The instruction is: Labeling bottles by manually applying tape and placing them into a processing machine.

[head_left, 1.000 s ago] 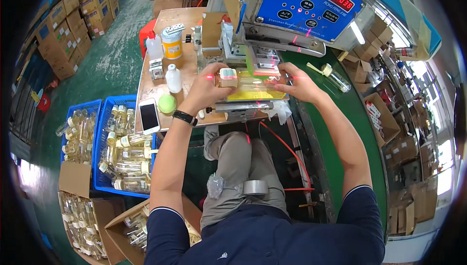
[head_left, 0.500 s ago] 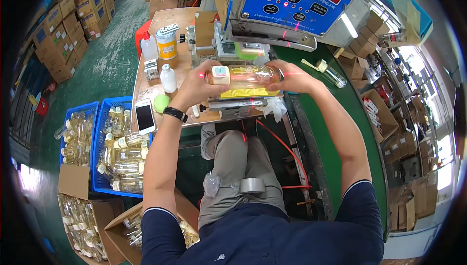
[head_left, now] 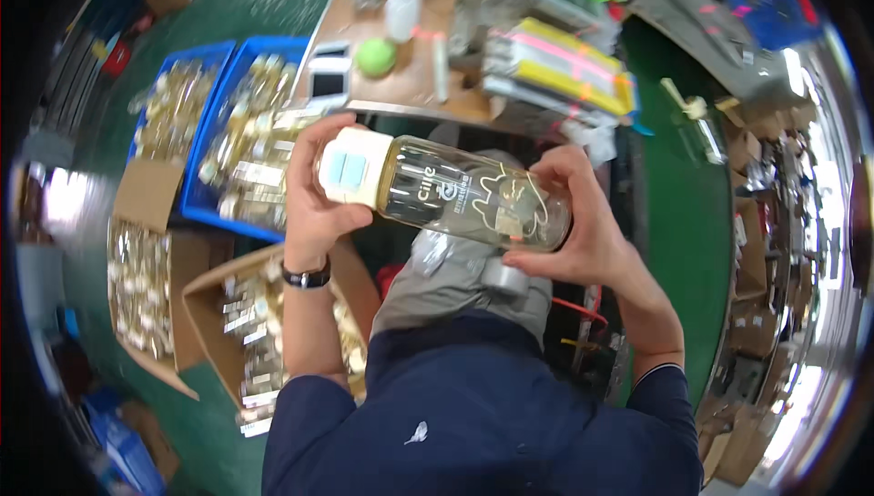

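Note:
Above my lap I hold a clear bottle [head_left: 469,194] on its side, slightly tilted, with printed white lettering and a line drawing on its wall. My left hand [head_left: 314,191] is closed round its cream cap, which bears a pale blue square. At the base end, the fingers and thumb of my right hand [head_left: 583,218] grip the bottle. Beyond it, at the table's edge, is a yellow-topped machine fixture [head_left: 569,63] crossed by red light lines; nothing lies on its yellow face.
Blue crates [head_left: 191,200] and cardboard boxes [head_left: 202,291] full of similar bottles stand at my left. The table [head_left: 414,86] carries a phone [head_left: 329,82], a green ball [head_left: 376,57] and a white bottle [head_left: 402,13]. Another bottle [head_left: 701,127] lies on the green conveyor [head_left: 678,250] at right.
Both hands have lifted the bottle off the yellow fixture and brought it toward my body. The view has turned downward and to the left.

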Motion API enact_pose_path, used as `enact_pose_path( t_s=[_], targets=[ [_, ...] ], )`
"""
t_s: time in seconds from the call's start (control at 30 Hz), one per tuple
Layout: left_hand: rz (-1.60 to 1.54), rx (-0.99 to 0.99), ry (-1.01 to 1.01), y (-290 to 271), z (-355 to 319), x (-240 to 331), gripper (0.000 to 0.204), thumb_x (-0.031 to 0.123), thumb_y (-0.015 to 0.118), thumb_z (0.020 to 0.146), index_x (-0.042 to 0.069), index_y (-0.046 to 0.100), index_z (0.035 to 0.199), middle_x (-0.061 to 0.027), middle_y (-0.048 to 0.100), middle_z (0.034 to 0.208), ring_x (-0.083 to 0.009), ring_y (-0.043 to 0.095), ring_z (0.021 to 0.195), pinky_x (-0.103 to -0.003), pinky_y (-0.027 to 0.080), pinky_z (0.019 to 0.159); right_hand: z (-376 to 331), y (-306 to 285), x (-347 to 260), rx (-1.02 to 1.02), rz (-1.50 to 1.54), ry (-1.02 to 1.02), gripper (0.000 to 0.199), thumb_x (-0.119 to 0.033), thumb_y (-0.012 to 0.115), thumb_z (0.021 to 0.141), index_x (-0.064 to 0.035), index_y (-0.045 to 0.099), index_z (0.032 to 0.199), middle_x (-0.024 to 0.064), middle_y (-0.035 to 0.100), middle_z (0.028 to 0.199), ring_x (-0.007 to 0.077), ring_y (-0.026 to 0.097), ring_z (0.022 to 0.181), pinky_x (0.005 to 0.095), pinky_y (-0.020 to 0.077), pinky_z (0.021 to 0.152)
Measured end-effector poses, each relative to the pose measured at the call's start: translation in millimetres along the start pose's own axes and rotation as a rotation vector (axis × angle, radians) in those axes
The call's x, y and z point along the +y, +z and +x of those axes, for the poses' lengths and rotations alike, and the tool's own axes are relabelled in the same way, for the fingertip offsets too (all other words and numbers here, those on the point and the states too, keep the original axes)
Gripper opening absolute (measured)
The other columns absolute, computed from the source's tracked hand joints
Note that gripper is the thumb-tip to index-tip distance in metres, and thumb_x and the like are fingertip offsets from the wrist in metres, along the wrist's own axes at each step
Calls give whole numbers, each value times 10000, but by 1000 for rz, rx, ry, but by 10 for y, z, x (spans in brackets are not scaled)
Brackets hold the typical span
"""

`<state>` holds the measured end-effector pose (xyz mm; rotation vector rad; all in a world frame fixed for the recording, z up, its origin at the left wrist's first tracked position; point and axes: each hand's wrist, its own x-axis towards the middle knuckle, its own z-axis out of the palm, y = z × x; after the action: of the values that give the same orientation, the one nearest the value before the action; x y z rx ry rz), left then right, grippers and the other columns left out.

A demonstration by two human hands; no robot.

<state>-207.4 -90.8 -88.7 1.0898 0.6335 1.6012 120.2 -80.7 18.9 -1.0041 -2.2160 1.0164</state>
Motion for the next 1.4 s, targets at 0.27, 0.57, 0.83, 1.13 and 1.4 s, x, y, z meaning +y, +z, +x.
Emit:
enact_pose_path(
  t_s=[0.27, 0.57, 0.83, 1.13, 1.4],
  targets=[
    [-405, 405, -31, -655, -944, -185, 1027, 364, 887, 861, -21, 341, 1641, -227, 602, 1489, -325, 638, 1318, -466, 508, 1151, 5, 1471, -152, -162, 70, -48, 989, -242, 971, 748, 43, 439, 1531, 240, 561, 1407, 337, 606, 1238, 400, 507, 1058],
    [-506, 433, -82, -951, -1064, -411, 953, 387, 773, 947, 0, 298, 1678, -274, 514, 1591, -394, 567, 1429, -567, 492, 1160, 67, 1870, -77, -244, 206, 121, 1086, -257, 970, 776, 79, 349, 1601, 296, 524, 1519, 396, 619, 1306, 441, 513, 1098],
    [-527, 450, -122, -999, -999, -517, 943, 382, 756, 958, 4, 288, 1683, -285, 501, 1596, -414, 554, 1440, -590, 497, 1148, 144, 1942, -4, -249, 247, 190, 1090, -272, 975, 775, 79, 345, 1592, 284, 550, 1477, 398, 638, 1267, 444, 526, 1079],
    [-617, 449, -153, -1013, -929, -575, 1056, 384, 787, 916, -19, 207, 1701, -292, 552, 1519, -382, 607, 1364, -546, 509, 1143, 240, 1991, 18, -268, 147, 191, 1081, -316, 980, 763, 74, 367, 1564, 271, 570, 1423, 398, 648, 1226, 442, 535, 1060],
    [-642, 449, -140, -941, -878, -476, 1095, 385, 790, 894, -20, 179, 1708, -301, 548, 1521, -382, 615, 1345, -541, 502, 1150, 258, 1991, 17, -276, 76, 169, 1076, -341, 980, 754, 78, 383, 1545, 275, 566, 1427, 406, 647, 1223, 444, 540, 1051]
  ],
)
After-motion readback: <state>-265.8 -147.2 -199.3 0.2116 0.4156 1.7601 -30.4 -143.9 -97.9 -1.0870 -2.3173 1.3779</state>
